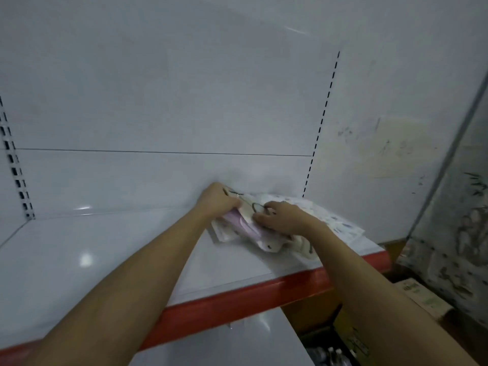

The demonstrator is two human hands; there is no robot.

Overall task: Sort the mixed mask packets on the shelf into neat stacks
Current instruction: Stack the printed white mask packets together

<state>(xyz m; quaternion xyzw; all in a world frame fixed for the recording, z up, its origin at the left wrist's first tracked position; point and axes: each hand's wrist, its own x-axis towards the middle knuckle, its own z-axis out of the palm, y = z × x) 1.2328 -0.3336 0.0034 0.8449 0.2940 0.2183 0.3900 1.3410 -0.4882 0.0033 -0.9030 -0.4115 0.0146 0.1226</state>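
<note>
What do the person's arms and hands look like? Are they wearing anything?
Both arms are bare, with no sleeves in sight. The left hand and right hand wear no gloves. I see no watch or bracelet. Whether there is a ring is too blurry to tell.

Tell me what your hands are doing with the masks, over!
Left hand gripping mask packets at the shelf's back. Right hand resting on the pile, fingers curled. Still a messy heap. Nothing blocking.
</note>
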